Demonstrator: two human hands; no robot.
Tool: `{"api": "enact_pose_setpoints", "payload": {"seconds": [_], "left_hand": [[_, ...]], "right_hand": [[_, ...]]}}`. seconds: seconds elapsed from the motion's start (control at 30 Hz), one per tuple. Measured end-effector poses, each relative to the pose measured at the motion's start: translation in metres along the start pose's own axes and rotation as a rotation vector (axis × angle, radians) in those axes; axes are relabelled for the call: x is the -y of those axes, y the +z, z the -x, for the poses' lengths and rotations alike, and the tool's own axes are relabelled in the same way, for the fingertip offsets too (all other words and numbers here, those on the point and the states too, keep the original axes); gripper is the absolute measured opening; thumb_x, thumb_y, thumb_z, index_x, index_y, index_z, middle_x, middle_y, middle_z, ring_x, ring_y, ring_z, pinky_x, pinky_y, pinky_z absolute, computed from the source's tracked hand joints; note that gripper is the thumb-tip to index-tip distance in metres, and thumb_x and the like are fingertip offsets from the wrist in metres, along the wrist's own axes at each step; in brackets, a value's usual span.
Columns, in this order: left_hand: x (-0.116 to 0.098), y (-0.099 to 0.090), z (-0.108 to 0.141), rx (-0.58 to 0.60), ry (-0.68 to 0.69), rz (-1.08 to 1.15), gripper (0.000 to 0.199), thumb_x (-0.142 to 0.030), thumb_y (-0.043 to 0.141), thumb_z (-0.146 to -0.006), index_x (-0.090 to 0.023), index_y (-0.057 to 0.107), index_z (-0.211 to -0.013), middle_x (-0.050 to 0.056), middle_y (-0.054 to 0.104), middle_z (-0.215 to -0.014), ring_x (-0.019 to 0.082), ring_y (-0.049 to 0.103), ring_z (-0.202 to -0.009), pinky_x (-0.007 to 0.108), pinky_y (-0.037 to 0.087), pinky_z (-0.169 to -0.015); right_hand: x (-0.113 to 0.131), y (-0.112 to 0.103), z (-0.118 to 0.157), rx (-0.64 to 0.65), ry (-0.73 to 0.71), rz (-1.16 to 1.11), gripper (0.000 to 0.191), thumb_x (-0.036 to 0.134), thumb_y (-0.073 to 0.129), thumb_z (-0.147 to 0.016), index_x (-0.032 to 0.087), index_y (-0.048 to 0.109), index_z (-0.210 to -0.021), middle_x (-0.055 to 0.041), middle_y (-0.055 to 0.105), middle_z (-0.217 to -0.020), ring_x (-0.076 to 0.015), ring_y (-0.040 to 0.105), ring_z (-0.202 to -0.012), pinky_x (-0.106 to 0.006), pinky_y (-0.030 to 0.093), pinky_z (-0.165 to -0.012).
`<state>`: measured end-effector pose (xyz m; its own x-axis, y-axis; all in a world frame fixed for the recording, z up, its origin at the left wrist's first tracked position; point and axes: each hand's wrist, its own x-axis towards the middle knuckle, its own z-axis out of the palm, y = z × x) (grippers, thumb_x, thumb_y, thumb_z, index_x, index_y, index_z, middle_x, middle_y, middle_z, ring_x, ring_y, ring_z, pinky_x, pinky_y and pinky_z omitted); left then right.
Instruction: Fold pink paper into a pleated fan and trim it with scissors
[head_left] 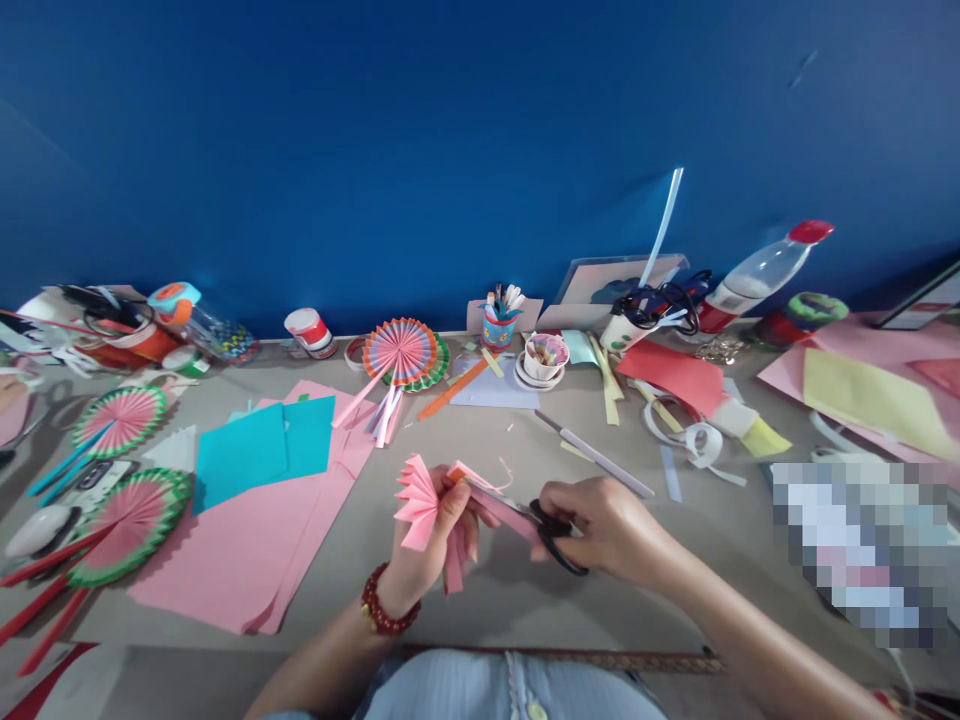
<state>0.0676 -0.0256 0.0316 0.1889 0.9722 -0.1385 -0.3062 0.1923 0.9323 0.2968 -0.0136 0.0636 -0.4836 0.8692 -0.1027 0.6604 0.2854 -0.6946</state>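
Note:
Pleated pink paper (420, 503) fans out on the left side of my left hand (442, 530), whose fingers pinch its folded part. More pink folds hang below those fingers. My right hand (600, 530) grips the black handles of a pair of scissors (559, 540). The scissor blades point left, toward the fingertips of my left hand, and lie along a pink strip (510, 512). A thin curled pink sliver (506, 472) sticks up near the blades. How far the blades are apart is too small to tell.
Pink sheets (217, 570) and blue paper (262, 445) lie left. Finished paper fans (401, 355) rest at the back and far left. A grey-handled knife (607, 463), a cup (546, 355), a bottle (761, 275) and paper scraps are behind and right. Another person's hand (11, 395) shows far left.

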Motion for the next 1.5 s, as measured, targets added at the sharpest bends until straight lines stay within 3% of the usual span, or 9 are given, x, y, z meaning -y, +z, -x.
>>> {"api": "enact_pose_setpoints", "payload": {"seconds": [0.63, 1.0, 1.27, 1.5], "left_hand": [[-0.001, -0.001, 0.001, -0.026, 0.004, -0.011, 0.035, -0.051, 0.061, -0.090, -0.016, 0.056, -0.084, 0.002, 0.071, -0.065, 0.008, 0.054, -0.035, 0.017, 0.041, -0.034], [0.000, -0.003, 0.000, -0.030, -0.001, -0.008, 0.035, -0.050, 0.061, -0.090, -0.016, 0.055, -0.086, 0.002, 0.072, -0.067, 0.008, 0.056, -0.036, 0.017, 0.041, -0.036], [0.001, -0.001, 0.001, -0.010, -0.003, -0.095, 0.035, -0.051, 0.059, -0.091, -0.018, 0.056, -0.082, 0.003, 0.073, -0.070, 0.009, 0.054, -0.036, 0.020, 0.038, -0.035], [0.000, 0.003, 0.000, -0.004, 0.007, -0.109, 0.037, -0.053, 0.058, -0.092, -0.018, 0.056, -0.081, 0.001, 0.070, -0.062, 0.009, 0.053, -0.034, 0.020, 0.039, -0.035]], "right_hand": [[-0.001, 0.008, -0.004, 0.029, -0.006, -0.006, 0.039, 0.048, 0.071, -0.077, 0.021, 0.046, -0.063, 0.0083, 0.039, -0.054, -0.0094, 0.027, -0.052, -0.021, 0.021, -0.048], [-0.006, 0.015, -0.005, 0.003, -0.018, 0.019, 0.039, 0.051, 0.068, -0.079, 0.021, 0.048, -0.064, 0.0069, 0.044, -0.054, -0.0097, 0.031, -0.051, -0.021, 0.022, -0.050], [-0.006, 0.008, -0.006, -0.025, -0.064, 0.142, 0.037, 0.053, 0.071, -0.077, 0.022, 0.055, -0.067, 0.0047, 0.052, -0.054, -0.0111, 0.041, -0.050, -0.023, 0.020, -0.050], [-0.005, 0.009, -0.010, -0.055, -0.119, 0.127, 0.040, 0.057, 0.064, -0.082, 0.022, 0.055, -0.067, 0.0051, 0.049, -0.051, -0.0103, 0.037, -0.046, -0.024, 0.020, -0.049]]}}
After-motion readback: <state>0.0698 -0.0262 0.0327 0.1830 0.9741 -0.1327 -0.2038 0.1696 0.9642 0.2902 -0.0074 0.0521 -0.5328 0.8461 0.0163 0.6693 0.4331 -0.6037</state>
